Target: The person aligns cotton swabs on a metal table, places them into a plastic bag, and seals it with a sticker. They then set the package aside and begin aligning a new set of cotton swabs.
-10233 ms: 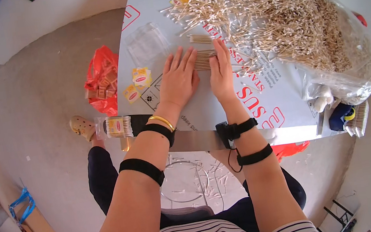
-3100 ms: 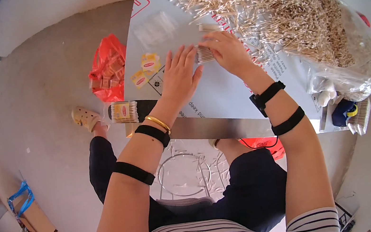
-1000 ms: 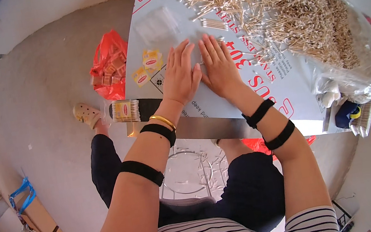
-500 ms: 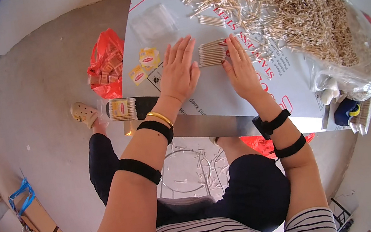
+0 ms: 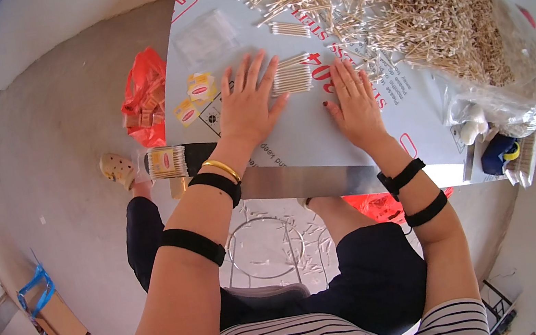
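Note:
A small aligned row of cotton swabs [image 5: 292, 75] lies on the steel-coloured table between my hands. My left hand [image 5: 247, 105] rests with fingers spread at the row's left end, close against it. To the right of the row, my right hand [image 5: 353, 99] lies palm down with fingers stretched out, apart from it. Neither hand grips anything. Just beyond the row is a smaller bundle of swabs [image 5: 289, 28]. A large heap of loose swabs [image 5: 428, 12] spreads over the far right. Yellow-and-white cards [image 5: 202, 87] lie left of my left hand.
Clear plastic sleeves [image 5: 205, 37] lie at the table's far left. A filled swab pack [image 5: 167, 162] sits on a dark strip at the near left edge. A red bag [image 5: 148, 95] of packs is beside the table. Clear plastic sheeting [image 5: 505, 106] and a brush [image 5: 524, 164] are at right.
My right hand has drawn away from the row's right end, toward the right and nearer me. The left hand's fingers have spread wider beside the row. The view has shifted slightly.

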{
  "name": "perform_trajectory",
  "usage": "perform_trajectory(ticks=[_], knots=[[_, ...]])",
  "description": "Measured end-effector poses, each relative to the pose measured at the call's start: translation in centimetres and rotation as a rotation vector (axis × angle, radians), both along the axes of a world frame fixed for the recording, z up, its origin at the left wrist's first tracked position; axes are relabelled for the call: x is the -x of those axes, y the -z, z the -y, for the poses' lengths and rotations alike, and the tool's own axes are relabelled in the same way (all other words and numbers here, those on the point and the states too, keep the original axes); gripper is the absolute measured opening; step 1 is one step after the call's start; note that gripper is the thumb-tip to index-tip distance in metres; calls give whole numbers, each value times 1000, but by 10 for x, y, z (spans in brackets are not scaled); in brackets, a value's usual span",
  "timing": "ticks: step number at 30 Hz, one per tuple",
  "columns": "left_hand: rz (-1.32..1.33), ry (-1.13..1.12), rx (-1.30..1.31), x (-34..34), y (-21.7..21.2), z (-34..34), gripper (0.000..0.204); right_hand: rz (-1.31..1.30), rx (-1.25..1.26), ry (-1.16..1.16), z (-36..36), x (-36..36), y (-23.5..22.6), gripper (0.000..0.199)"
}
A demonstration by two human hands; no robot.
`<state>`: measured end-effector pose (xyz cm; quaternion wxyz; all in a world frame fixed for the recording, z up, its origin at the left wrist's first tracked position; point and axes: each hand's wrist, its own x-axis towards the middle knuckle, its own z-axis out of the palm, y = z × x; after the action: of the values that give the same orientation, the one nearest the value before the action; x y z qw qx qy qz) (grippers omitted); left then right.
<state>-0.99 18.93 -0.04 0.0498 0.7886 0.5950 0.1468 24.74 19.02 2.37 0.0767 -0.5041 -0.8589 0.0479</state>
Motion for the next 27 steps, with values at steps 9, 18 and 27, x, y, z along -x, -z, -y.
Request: perform_trajectory(ticks=[9,18,27], knots=[[-22,-6,-45,1,2,-2,67,-412,114,-3,-28,46,3,65],[6,-7,-35,1,1,-1,63,-255,-13,62,-14,77,21,69],[51,-21,-50,3,-1,-1,67,-327,70,29,-17,55,4,64]])
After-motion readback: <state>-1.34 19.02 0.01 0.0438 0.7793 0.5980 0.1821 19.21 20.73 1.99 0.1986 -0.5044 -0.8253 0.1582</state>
